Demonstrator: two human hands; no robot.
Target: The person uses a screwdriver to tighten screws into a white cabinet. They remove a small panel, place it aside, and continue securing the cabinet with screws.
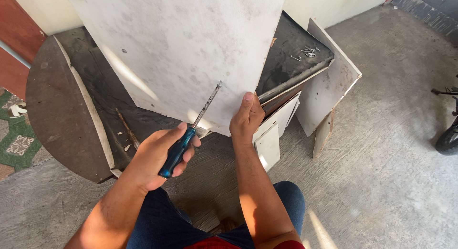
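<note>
The left hand [160,156] is closed tight around a blue-handled screwdriver with a thin metal shaft [188,134]. Its tip touches the big white dusty board [191,44]. The right hand [246,119] grips the bottom edge of that board, fingers [247,102] pressed flat on its face. Behind the board lies a dark round wooden tabletop [57,110]. Small loose screws [307,52] sit on a dark panel to the board's right. Under it is grey concrete floor [381,182].

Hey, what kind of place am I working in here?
Probably a home yard or porch used as a makeshift workshop: bare concrete floor, stacked boards, loose screws, and a patterned mat by a doorway.
</note>
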